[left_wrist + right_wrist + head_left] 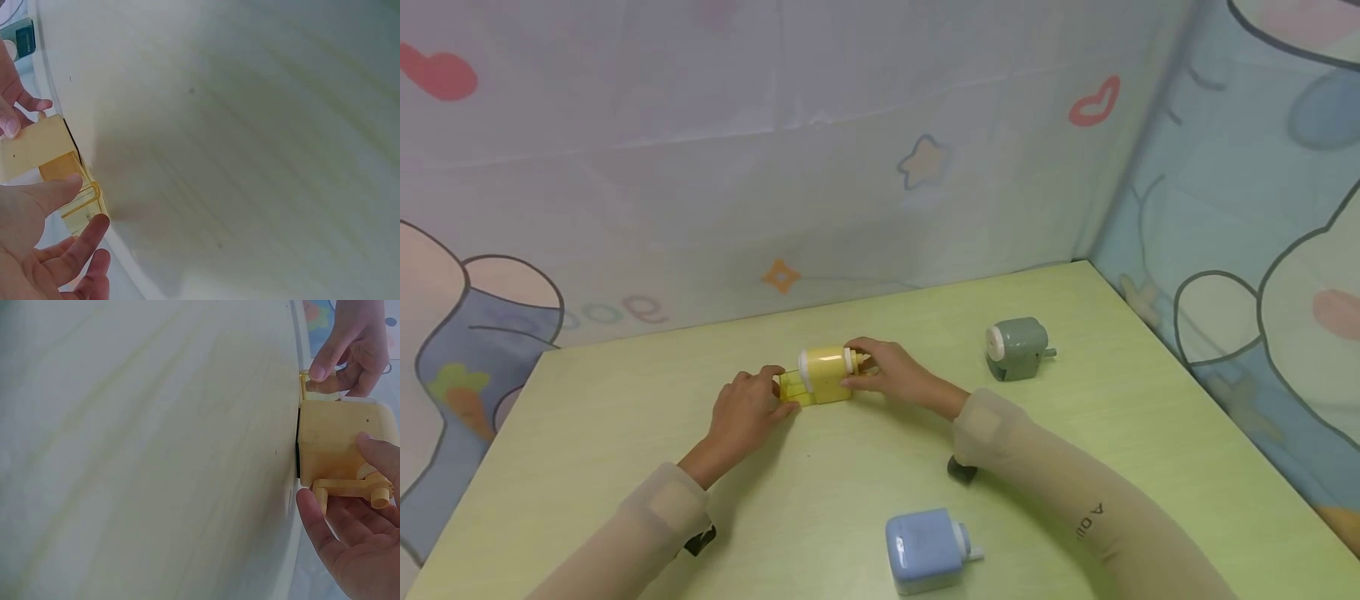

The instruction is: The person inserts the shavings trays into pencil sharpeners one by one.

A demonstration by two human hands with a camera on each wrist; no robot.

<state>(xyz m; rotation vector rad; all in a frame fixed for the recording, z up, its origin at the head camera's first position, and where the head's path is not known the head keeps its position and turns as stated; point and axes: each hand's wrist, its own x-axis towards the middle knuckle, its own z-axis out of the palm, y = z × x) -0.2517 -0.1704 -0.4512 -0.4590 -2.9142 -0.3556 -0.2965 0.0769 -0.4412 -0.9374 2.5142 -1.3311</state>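
Observation:
A yellow hand-crank pencil sharpener (829, 375) stands on the table, its clear yellow shavings drawer (797, 393) sticking out on the left side. My left hand (747, 412) pinches the drawer's outer end between thumb and fingers. At the other end my right hand (891, 377) holds the sharpener's body, thumb against the near side. In the right wrist view, the yellow crank (342, 486) lies beside the right fingers. Part of the drawer is hidden by the left thumb in the left wrist view.
A green crank sharpener (1021, 348) stands at the back right of the table (820, 483). Near the front edge is a blue one (925, 546) with a white crank, close to my right sleeve (1060, 483). A printed cloth (715, 208) hangs behind the table.

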